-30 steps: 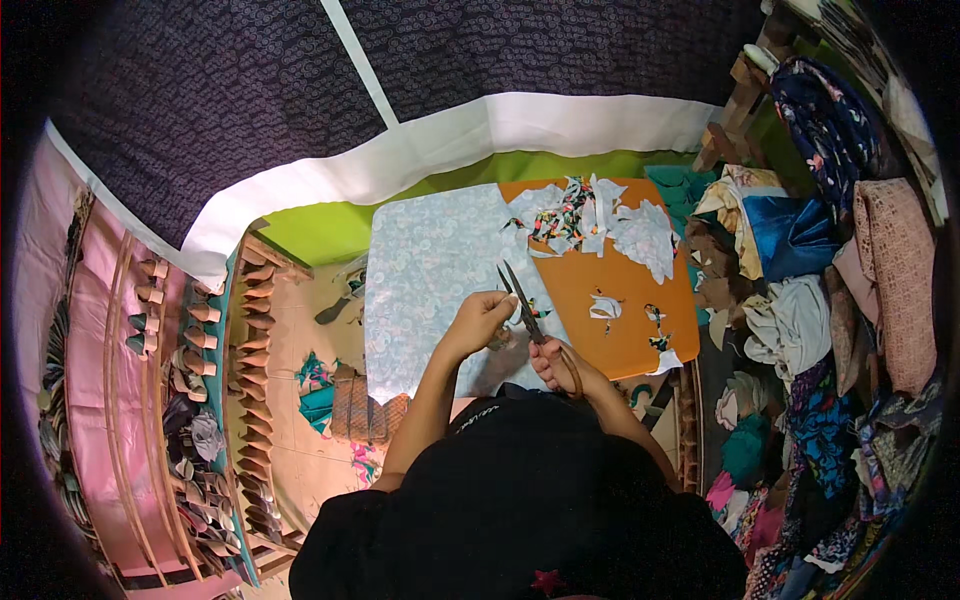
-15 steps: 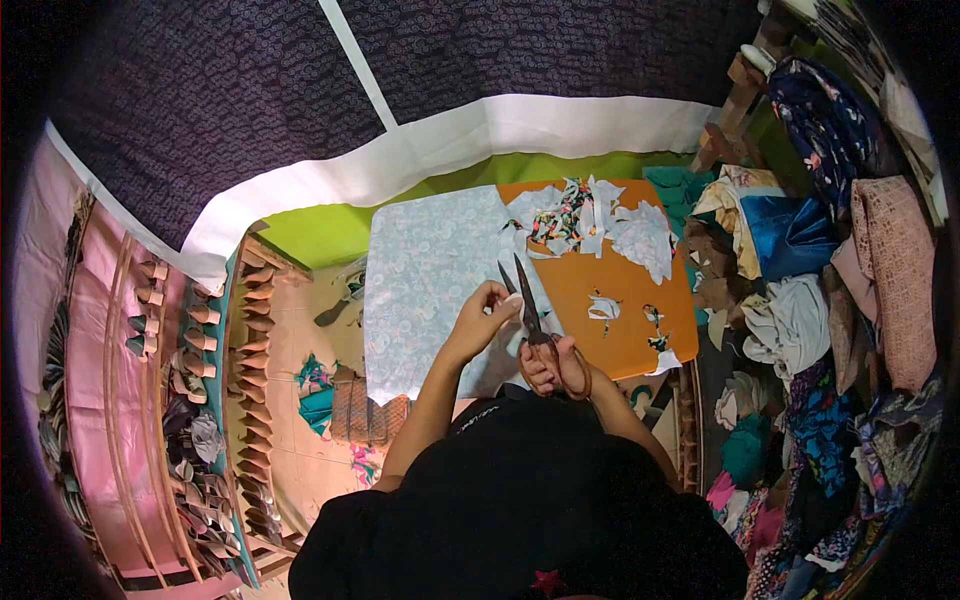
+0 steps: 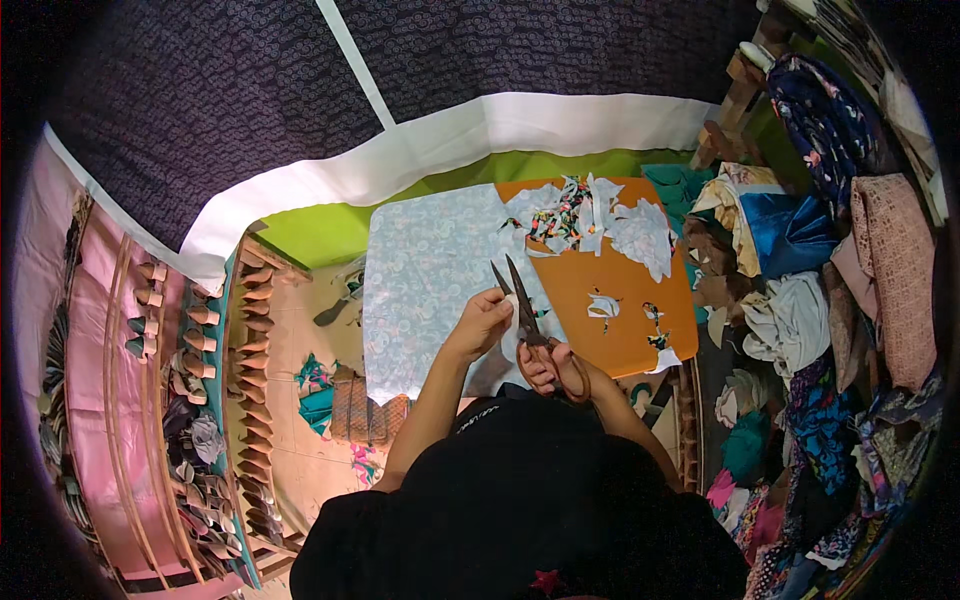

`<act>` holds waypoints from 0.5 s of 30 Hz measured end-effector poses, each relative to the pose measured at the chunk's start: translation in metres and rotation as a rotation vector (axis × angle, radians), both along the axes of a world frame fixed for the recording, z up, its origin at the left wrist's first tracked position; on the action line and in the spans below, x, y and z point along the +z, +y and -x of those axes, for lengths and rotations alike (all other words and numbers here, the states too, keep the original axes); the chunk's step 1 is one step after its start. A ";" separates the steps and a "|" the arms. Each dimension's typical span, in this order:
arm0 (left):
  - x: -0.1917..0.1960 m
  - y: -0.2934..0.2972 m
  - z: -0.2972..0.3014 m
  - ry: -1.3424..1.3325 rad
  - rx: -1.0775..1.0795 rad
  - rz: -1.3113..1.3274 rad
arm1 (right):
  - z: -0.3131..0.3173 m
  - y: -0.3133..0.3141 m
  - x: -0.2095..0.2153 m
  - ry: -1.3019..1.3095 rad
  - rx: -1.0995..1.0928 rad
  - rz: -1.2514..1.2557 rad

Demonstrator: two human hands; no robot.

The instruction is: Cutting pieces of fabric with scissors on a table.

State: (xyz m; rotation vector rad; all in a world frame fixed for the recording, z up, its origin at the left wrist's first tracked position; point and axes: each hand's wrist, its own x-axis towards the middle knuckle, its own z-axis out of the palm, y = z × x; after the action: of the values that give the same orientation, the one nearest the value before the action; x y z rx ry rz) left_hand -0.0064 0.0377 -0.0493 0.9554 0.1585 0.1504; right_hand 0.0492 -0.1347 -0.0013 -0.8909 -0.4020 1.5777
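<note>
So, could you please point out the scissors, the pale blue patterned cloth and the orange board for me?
scissors [image 3: 520, 305]: head view, on the blades near the pivot.
pale blue patterned cloth [image 3: 425, 275]: head view, on its flat middle.
orange board [image 3: 600, 335]: head view, on a bare patch.

No packages, labels, signs or screens show, as far as the warped rim allows

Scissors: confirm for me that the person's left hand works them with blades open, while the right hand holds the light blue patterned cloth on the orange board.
The hands are swapped. In the head view the right hand works the scissors, blades open, and the left hand holds the light blue patterned cloth. The cloth does lie partly on the orange board.
</note>
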 end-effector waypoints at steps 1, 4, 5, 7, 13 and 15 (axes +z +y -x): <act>-0.001 0.001 0.000 0.009 0.000 0.035 | 0.000 0.000 -0.004 0.000 -0.001 0.000; -0.005 -0.005 -0.004 0.024 0.014 0.091 | 0.002 -0.001 -0.014 0.104 -0.083 -0.032; -0.004 -0.003 -0.003 0.024 0.015 0.091 | 0.002 -0.002 -0.014 0.074 -0.123 -0.055; -0.002 0.001 -0.001 0.064 -0.059 0.021 | 0.001 -0.002 -0.014 0.044 -0.160 -0.079; 0.031 -0.008 0.001 0.202 0.083 -0.048 | -0.005 -0.008 -0.013 -0.295 -0.146 -0.075; 0.034 -0.007 0.003 0.205 0.091 -0.074 | -0.007 -0.007 -0.011 -0.308 -0.106 0.103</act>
State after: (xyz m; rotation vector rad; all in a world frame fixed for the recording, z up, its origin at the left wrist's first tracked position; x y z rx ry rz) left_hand -0.0090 0.0305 -0.0156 1.0373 0.3877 0.1421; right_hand 0.0564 -0.1418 -0.0128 -1.2217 -0.4847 1.3764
